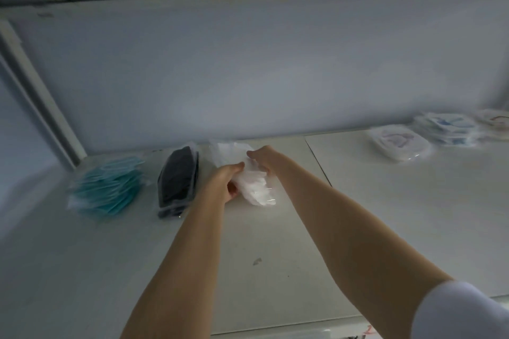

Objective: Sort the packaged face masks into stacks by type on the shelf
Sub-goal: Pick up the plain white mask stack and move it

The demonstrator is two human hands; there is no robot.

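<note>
Left grip (226, 183) is curled round the near-left edge of the white stack (257, 190), thumb on top, so it's def holding it. Right grip (260, 156) sits on the far end of the same stack, fingers bent over the top (too blurry to tell if it's pinching or just pressing tbh). The white stack lies on the shelf (275, 242), about mid-width, left of a seam in the board. Just beside it on the left is the black stack (178, 184), tilted, in clear wrap. Further left is the teal stack (110, 187), near the corner post. Well apart on the right, by the back wall, are three piles of printed packs (399, 144), too smeared to read.
</note>
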